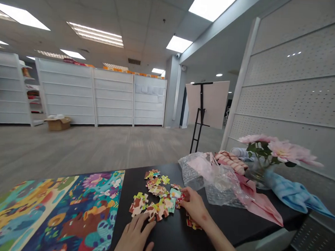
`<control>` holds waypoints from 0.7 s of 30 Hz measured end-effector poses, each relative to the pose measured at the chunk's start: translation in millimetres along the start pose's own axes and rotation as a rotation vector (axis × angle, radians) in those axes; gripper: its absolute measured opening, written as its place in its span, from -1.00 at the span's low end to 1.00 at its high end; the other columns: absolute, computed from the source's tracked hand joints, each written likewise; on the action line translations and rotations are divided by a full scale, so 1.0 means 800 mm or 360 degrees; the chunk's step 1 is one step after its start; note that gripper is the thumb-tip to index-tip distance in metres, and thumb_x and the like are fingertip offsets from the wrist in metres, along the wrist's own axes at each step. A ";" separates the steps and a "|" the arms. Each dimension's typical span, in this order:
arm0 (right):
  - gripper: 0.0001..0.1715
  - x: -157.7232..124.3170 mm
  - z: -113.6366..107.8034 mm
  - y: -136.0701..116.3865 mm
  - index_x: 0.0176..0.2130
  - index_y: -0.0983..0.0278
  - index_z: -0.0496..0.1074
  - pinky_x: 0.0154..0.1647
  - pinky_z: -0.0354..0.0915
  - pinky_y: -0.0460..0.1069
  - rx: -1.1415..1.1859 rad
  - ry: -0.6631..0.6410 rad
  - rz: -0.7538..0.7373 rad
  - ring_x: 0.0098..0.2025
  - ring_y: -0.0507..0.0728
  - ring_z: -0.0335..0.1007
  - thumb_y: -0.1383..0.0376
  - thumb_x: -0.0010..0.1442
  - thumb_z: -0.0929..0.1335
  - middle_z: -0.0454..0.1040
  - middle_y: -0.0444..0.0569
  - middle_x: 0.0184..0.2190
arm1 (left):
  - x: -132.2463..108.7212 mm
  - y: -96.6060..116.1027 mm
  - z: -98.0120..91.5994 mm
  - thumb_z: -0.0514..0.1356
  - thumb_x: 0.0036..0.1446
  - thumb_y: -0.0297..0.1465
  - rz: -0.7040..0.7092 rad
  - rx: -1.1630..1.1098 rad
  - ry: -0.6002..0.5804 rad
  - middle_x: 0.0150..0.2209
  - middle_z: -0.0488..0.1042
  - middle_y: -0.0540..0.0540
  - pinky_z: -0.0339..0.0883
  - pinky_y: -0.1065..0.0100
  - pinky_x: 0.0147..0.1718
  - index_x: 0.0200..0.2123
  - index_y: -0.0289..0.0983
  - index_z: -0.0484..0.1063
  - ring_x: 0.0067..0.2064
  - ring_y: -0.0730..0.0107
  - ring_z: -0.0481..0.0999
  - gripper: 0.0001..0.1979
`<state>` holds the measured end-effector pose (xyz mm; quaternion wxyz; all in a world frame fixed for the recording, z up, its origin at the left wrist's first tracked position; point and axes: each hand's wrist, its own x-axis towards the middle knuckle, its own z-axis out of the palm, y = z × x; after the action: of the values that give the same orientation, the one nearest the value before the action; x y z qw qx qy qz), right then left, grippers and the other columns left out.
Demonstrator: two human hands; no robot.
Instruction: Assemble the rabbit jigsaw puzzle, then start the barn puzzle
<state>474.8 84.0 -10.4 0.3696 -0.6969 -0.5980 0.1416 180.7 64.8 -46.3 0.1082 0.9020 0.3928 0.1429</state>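
My right grip [194,207] rests its fingertips on the edge of the jigsaw puzzle pieces [156,196] scattered over the black counter [142,180], my left grip [135,236] lies spread just below them, a printed puzzle picture sheet [75,210] sits left, and a clear plastic bag [217,184] sits right.

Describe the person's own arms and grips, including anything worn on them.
The left grip and right grip are bare hands, with no gloves, rings or bracelets visible. The right forearm is bare too, with no sleeve or watch in view, and a small dark mark sits near its wrist.
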 end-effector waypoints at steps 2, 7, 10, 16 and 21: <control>-0.69 0.006 -0.014 0.013 -0.22 0.28 0.50 -0.23 0.45 0.02 0.0110 0.0043 0.0045 -0.28 0.18 0.59 0.39 -0.04 0.36 0.62 -0.01 -0.32 | -0.001 0.001 -0.005 0.18 0.17 -0.42 -0.0026 -0.0010 -0.0004 0.34 0.29 -0.13 0.31 -0.01 0.20 0.25 -0.02 0.36 0.34 -0.08 0.27 -0.44; -0.66 -0.022 -0.037 0.012 -0.12 0.29 0.48 -0.13 0.49 0.10 0.0319 0.0138 0.0041 -0.19 0.22 0.60 0.23 0.13 0.29 0.63 0.08 -0.23 | -0.002 0.013 -0.009 0.13 0.22 -0.43 -0.0043 -0.0062 0.0047 0.35 0.27 -0.18 0.27 -0.04 0.25 0.34 -0.08 0.23 0.35 -0.04 0.25 -0.39; -0.60 -0.066 -0.012 -0.018 -0.06 0.31 0.49 -0.26 0.52 0.05 0.0424 -0.0052 -0.0037 -0.27 0.19 0.62 0.17 0.18 0.29 0.65 0.08 -0.23 | -0.009 0.026 -0.013 0.16 0.18 -0.50 0.0020 -0.0165 0.0148 0.44 0.07 -0.19 0.19 -0.02 0.30 0.43 -0.10 0.00 0.40 0.00 0.13 -0.22; -0.52 -0.095 -0.019 -0.014 0.09 0.20 0.51 0.23 0.31 0.19 -0.0073 -0.0011 -0.0416 0.16 0.22 0.42 0.32 0.27 0.20 0.52 0.08 0.11 | -0.041 0.051 -0.046 0.11 0.34 -0.42 0.0156 -0.0236 0.0085 0.23 0.42 -0.04 0.32 0.08 0.16 0.07 0.00 0.50 0.21 0.13 0.38 -0.67; -0.59 -0.084 -0.087 0.077 -0.12 0.27 0.62 0.27 0.22 0.36 -0.0304 0.0060 -0.0279 0.17 0.36 0.40 0.24 0.16 0.27 0.55 0.19 0.07 | -0.059 0.056 -0.052 0.18 0.25 -0.35 0.0029 -0.0151 0.0058 0.25 0.41 -0.04 0.23 -0.01 0.15 0.18 0.04 0.42 0.23 0.04 0.35 -0.57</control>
<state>547.9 -3.5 -21.5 0.3236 -0.6765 -0.6605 0.0381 166.2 3.9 -1.8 0.1423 0.8966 0.3793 0.1788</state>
